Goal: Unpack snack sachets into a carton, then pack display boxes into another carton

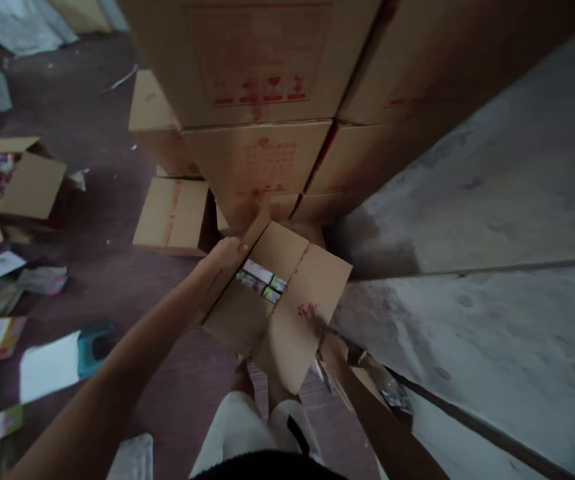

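Gripping the brown cardboard box [277, 313], seemingly heavy, the left hand [225, 255] is closing on its ten-o'clock flap; right hand hidden beneath, grasp unclear.

Open carton [277, 300] on the floor [117, 267] below the person — packets [261, 280] inside it. Stacked cartons [267, 100] directly behind it; wall [492, 233] to the right. Another open box [12, 180] far left, loose papers [12, 313] scattered before it.
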